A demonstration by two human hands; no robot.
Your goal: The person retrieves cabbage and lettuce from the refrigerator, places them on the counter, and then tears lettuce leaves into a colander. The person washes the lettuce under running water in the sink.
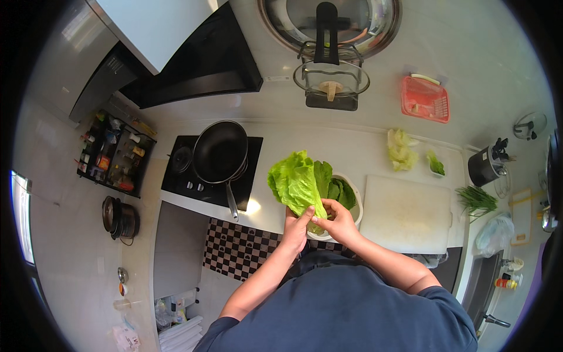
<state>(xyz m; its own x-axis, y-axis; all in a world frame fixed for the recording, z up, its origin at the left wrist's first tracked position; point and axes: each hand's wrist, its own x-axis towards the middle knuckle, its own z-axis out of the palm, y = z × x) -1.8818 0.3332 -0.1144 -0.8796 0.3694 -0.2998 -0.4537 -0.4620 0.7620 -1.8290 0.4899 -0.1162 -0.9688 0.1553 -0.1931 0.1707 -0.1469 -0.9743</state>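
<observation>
A head of green leaf lettuce point(294, 182) is held up before me, its frilled leaves pointing away from my body. My left hand point(296, 229) grips it around the stem end, thumb on top. At the right side of the base, the fingers of my right hand point(339, 221) pinch the lower leaves. Beneath and partly hidden by the lettuce stands a white bowl point(358, 198) at the counter's front edge. Darker green leaves point(343, 192) lie inside that bowl.
Left of the lettuce, a black frying pan point(221, 152) sits on the cooktop point(179, 191). To the right lies a white cutting board point(404, 213). Behind it are pale lettuce leaves point(401, 150) and a small dish of greens point(435, 163); green stalks point(477, 199) lie farther right.
</observation>
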